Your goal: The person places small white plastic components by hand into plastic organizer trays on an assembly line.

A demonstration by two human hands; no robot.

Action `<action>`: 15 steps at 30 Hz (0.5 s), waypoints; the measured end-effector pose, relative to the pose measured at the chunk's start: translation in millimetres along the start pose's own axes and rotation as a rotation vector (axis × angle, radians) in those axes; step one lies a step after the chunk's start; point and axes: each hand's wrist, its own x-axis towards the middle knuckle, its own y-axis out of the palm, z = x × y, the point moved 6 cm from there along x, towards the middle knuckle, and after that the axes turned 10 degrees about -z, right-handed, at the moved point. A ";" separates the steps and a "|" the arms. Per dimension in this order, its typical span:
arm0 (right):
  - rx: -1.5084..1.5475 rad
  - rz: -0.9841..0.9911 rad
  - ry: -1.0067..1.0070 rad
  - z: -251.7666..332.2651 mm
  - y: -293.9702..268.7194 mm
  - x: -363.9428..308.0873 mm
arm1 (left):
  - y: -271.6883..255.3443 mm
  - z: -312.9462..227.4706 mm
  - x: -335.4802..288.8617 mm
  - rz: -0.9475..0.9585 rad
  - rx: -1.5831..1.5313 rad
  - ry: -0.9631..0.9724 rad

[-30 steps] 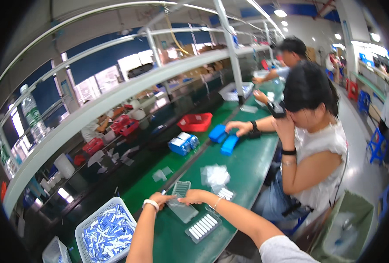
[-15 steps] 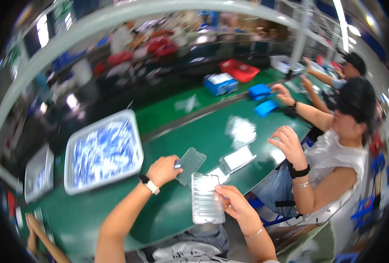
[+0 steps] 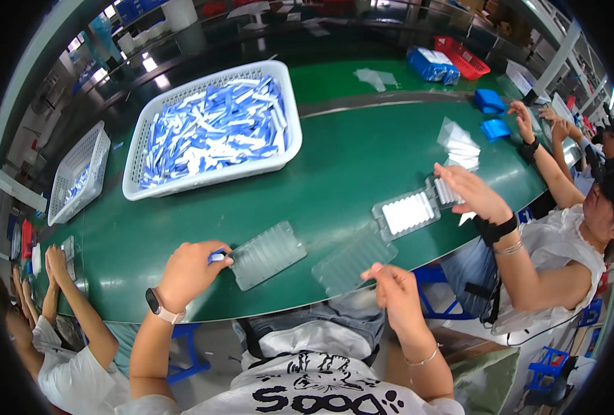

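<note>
My left hand (image 3: 188,278) is closed, with a small blue-and-white strip (image 3: 217,256) between thumb and fingers. Its fingertips are at the left end of a clear ribbed plastic tray (image 3: 269,256) lying on the green table. In my right hand (image 3: 398,294) the fingers pinch the near right side of a second clear ribbed plastic tray (image 3: 352,264), which lies nearly flat at the table's front edge. Both trays look empty. Just beyond the second one is a tray filled with white pieces (image 3: 407,213).
A large white basket (image 3: 213,183) heaped with blue-and-white strips stands at the back left, a smaller white basket (image 3: 78,176) beside it. At right, a co-worker's hand (image 3: 476,194) is over another filled tray. Clear bags (image 3: 459,145), blue packs (image 3: 433,66) and a red basket (image 3: 462,59) lie farther off.
The tray in my right hand has gone from raised and upright to nearly flat at the table edge. My left hand keeps the strip beside the other tray. The view has shifted.
</note>
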 end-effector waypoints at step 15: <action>-0.636 -0.059 -0.366 9.8 37.7 -4.7 | 20.0 26.2 -44.7 -0.337 0.059 -0.063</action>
